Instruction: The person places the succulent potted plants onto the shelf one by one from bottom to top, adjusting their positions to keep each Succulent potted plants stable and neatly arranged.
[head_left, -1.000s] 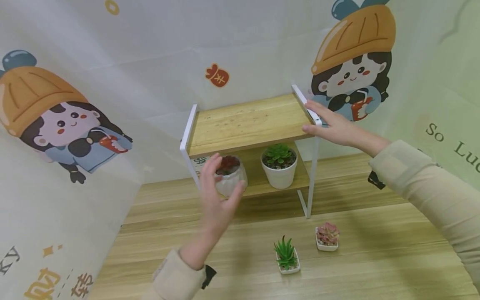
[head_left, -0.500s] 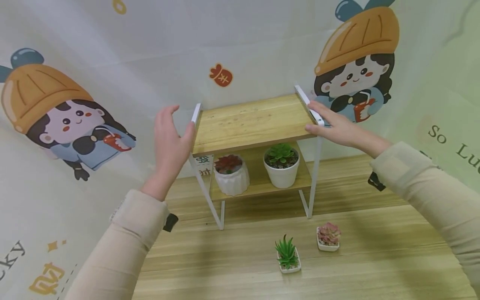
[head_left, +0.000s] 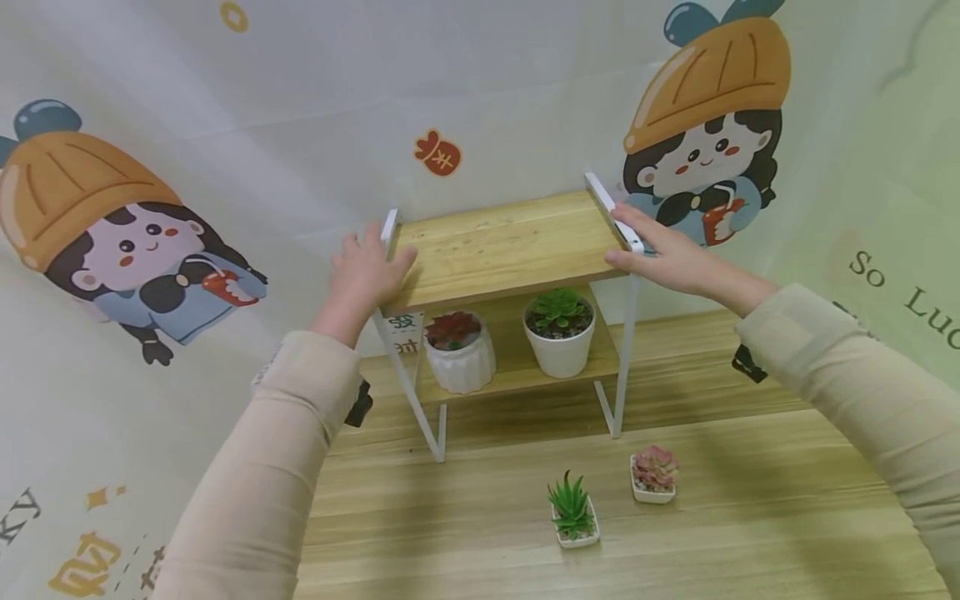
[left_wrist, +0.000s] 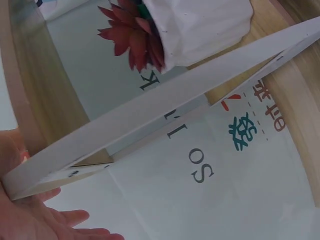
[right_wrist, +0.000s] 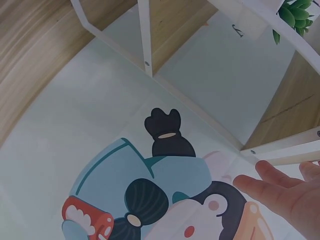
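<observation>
A two-tier shelf (head_left: 502,250) with wooden boards and a white metal frame stands against the back wall. My left hand (head_left: 367,271) rests on its upper left corner, the thumb over the top board. In the left wrist view, the straight, spread fingers (left_wrist: 75,217) reach past the white rail (left_wrist: 125,115). At the upper right corner my right hand (head_left: 671,258) touches the other end rail (head_left: 615,212). Its fingers (right_wrist: 265,192) look straight in the right wrist view. On the lower board sit a red succulent in a fluted white pot (head_left: 461,358) and a green succulent in a smooth white pot (head_left: 562,346).
Two small potted plants stand on the wooden tabletop (head_left: 487,533) before the shelf: a spiky green succulent (head_left: 573,512) and a pink succulent (head_left: 654,475). A printed cloth (head_left: 315,108) with cartoon figures hangs behind and at the sides.
My left hand moved from in front of the fluted pot, up and left past the shelf's side, then onto its upper left corner. My right hand stays at the right rail.
</observation>
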